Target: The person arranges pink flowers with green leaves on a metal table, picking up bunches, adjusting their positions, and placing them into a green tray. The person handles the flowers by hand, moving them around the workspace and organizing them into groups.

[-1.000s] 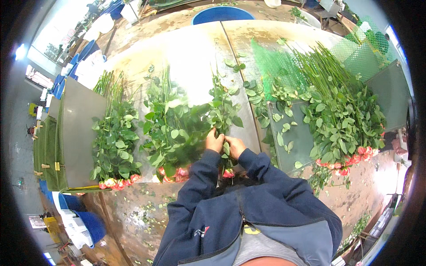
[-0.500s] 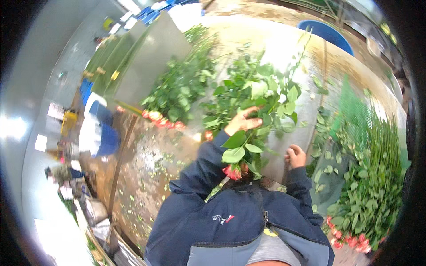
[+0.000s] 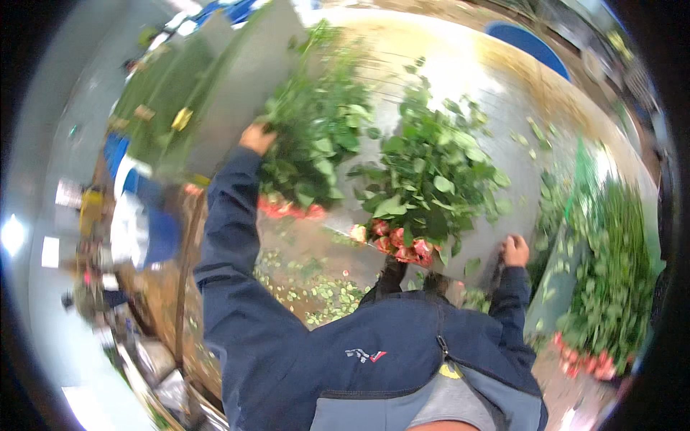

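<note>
My left hand (image 3: pixel 257 138) is at the left edge of a leafy bunch of roses (image 3: pixel 313 154), beside an upright grey panel (image 3: pixel 237 86). Leaves and blur hide its fingertips, so its grip is unclear. In the middle of the metal table (image 3: pixel 474 248) lies a second rose bunch (image 3: pixel 431 165), its pink-red blooms toward me and its stems pointing away. To the right of those blooms, near the table's front edge, my right hand (image 3: pixel 515 251) rests with curled fingers. Whatever it may hold is hidden.
Long-stemmed roses (image 3: pixel 607 266) lie at the right beside green netting (image 3: pixel 578 179). A blue tub (image 3: pixel 528 49) stands beyond the table's far edge. White and blue buckets (image 3: pixel 147 230) are at the left. Fallen leaves (image 3: pixel 334 298) litter the floor below the front edge.
My left hand has left the middle bunch and reached out to the left bunch. The single rose it was at no longer stands apart. My right hand stays near the front edge, fingers still curled.
</note>
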`<state>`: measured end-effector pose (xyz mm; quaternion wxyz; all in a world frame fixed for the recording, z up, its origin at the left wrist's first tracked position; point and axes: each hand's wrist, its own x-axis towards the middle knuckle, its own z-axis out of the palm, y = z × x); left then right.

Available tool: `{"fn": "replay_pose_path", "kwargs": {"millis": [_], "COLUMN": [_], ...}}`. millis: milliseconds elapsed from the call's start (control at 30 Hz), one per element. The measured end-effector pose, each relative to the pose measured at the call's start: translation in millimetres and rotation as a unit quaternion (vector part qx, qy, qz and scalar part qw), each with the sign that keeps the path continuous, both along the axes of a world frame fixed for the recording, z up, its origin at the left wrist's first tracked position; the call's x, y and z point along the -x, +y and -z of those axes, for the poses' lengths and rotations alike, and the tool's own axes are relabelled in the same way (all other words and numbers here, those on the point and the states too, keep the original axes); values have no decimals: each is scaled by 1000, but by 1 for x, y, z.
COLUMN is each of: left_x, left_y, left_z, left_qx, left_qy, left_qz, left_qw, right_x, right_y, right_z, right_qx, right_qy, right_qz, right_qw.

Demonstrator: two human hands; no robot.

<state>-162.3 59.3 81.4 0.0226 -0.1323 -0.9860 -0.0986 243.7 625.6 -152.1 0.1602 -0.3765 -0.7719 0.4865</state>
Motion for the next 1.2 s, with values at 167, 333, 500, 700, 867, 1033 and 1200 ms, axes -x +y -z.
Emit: {"fn": "replay_pose_path", "kwargs": {"millis": [167,333,500,700,867,1033,1200], "left_x": [-5,-37,-97,-127,-133,-184,-270], "left_y": [-3,20,137,229,236,275,397], "left_z": [36,-26,-1,157,167,63,67], "left_qx": [153,190,-205,-285,-203,-103,-310], "left_qy": [-99,78,-36,-258,-196,106,-31], "left_qz": [-29,42,160,42,105,171,265], "left_qw": [983,978,965,922,954,974,913], "right_x": [39,89,96,124,79,58,68], "right_y": [-78,-153,-147,-206,-134,-6,75], "right_z": [-53,-73,-78,-66,-87,-95,-70], "right_qx": [-116,-122,-62,-103,-91,-318,-324], "right_qy": [-31,-22,-50,-52,-26,-67,-160], "right_qz": [-6,-114,-91,-278,-321,-107,-132], "right_qw": [993,986,993,954,942,940,923]}}
